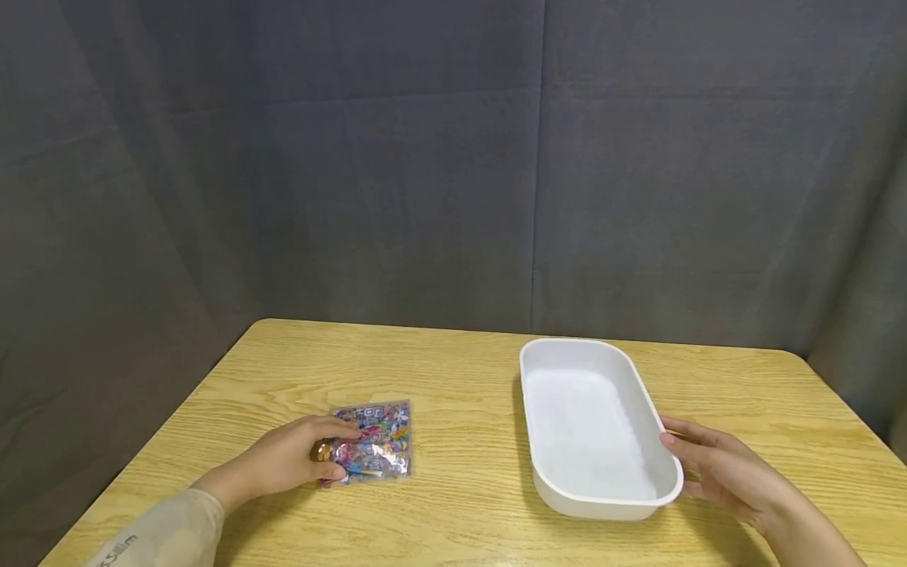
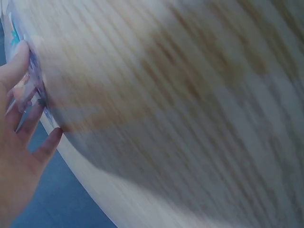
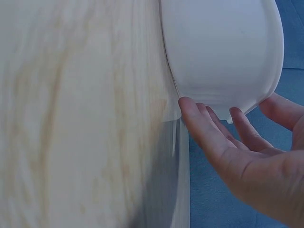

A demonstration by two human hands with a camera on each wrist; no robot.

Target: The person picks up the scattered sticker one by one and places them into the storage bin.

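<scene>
A shiny, colourful plastic packet (image 1: 383, 441) lies on the left half of the wooden table. My left hand (image 1: 294, 453) holds its left side between thumb and fingers; in the left wrist view that hand (image 2: 21, 123) appears at the left edge, with only part of the packet showing. To the right stands a deep white plastic tray (image 1: 591, 433) with rounded corners and nothing in it. My right hand (image 1: 730, 472) grips the tray's right side, thumb at the rim and fingers lower against the wall. The right wrist view shows the fingers (image 3: 204, 126) touching the tray's outer side.
The light wood-grain table (image 1: 460, 488) has rounded far corners. A dark grey curtain (image 1: 397, 197) hangs behind it and along both sides. Bare tabletop lies between the packet and the tray.
</scene>
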